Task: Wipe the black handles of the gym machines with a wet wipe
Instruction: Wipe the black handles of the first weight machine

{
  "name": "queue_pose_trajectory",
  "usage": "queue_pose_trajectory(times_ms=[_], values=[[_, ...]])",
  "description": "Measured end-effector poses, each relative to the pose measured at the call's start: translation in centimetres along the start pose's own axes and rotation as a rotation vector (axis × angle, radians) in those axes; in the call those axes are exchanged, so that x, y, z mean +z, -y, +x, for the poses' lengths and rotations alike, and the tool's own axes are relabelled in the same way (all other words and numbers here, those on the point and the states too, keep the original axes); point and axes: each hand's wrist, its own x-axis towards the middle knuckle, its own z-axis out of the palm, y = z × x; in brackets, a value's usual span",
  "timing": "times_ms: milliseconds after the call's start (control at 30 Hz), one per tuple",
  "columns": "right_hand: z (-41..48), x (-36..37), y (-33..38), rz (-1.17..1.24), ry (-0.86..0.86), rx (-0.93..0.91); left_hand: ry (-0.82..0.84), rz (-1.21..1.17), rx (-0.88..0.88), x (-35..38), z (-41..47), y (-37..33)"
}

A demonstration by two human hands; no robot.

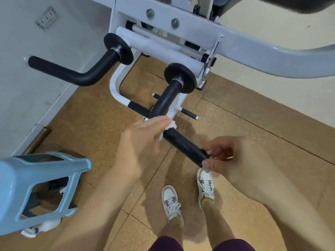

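Note:
A bent black handle [183, 142] sticks out of the white gym machine [192, 33] toward me. My left hand [139, 142] wraps a white wet wipe [170, 125] around the handle near its bend. My right hand [233, 160] pinches the handle's free end between thumb and fingers. A second bent black handle [72, 73] juts out to the left, untouched.
A light blue plastic stool [36, 185] stands at the lower left, with a white packet [41, 228] under it. A grey wall [45, 42] runs along the left. The cork-coloured tile floor [253, 115] spreads right. My two sneakers [188, 196] stand below the handle.

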Motion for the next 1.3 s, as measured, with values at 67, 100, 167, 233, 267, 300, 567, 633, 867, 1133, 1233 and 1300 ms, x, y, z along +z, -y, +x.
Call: queue_pose_trajectory(times_ms=[67, 100, 167, 233, 267, 300, 567, 633, 867, 1133, 1233, 1300], values=[[-0.8, 0.9, 0.1, 0.0, -0.094, 0.01, -0.025, 0.04, -0.03, 0.4, -0.1, -0.4], [-1.2, 1.3, 0.2, 0.008, -0.134, 0.015, 0.011, 0.03, 0.008, 0.7, -0.7, -1.2], [-1.8, 2.2, 0.3, 0.043, -0.21, 0.019, 0.081, -0.012, 0.107, 1.0, -2.0, -2.1], [-2.3, 2.7, 0.2, 0.068, -0.27, 0.032, 0.061, -0.004, 0.14, 0.9, -1.8, -1.3], [-2.4, 2.9, 0.1, 0.082, -0.287, 0.041, 0.024, 0.01, 0.105, 0.8, -1.4, -0.8], [-2.5, 3.0, -0.1, 0.093, -0.294, 0.045, -0.011, 0.026, 0.063, 0.7, -1.1, -0.6], [-2.6, 3.2, -1.4, 0.166, -0.303, -0.028, -0.017, -0.007, -0.029, 1.8, -2.3, -2.7], [-2.8, 3.3, -1.7, 0.2, -0.305, -0.03, -0.038, -0.005, -0.043, 2.5, -2.8, -3.8], [-3.4, 3.6, -2.0, 0.245, -0.333, -0.073, -0.083, -0.147, -0.228, 3.1, -3.7, -5.3], [-3.7, 3.4, -2.4, 0.328, -0.311, -0.14, -0.042, -0.029, -0.136, 3.6, -4.1, -6.6], [-3.6, 3.3, -2.5, 0.273, -0.341, -0.193, -0.024, 0.009, -0.002, 4.1, -4.9, -7.5], [-3.7, 3.4, -2.6, 0.207, -0.379, -0.226, -0.028, -0.029, 0.004, 4.4, -5.6, -7.6]])
